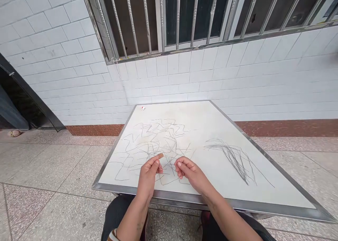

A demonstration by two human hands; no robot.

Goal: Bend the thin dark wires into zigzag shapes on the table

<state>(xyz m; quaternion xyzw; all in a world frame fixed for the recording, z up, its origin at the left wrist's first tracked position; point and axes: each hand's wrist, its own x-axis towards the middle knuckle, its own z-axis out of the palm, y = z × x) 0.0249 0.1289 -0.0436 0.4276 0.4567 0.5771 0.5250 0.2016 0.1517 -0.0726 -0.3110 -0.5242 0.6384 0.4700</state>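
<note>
Over the near middle of the white tabletop (190, 128), my left hand (148, 172) pinches thumb against forefinger. A tan bandage or finger cover (161, 156) sits at the forefinger's tip. A short gap to the right, my right hand (192, 172) is also closed in a pinch. Whatever lies between the fingertips is too fine to make out. Beneath and beyond the hands spreads a loose scatter of thin, dark, bent strands (169, 139), like wire. Right of my right hand lies a bundle of longer, straighter dark strands (233, 160).
A grey metal edge (182, 198) frames the tabletop. A small white-and-red item (143, 108) rests at its far left corner. Behind stands a white tiled wall (171, 77) with a barred window (195, 19). Speckled floor tiles (66, 163) surround the table.
</note>
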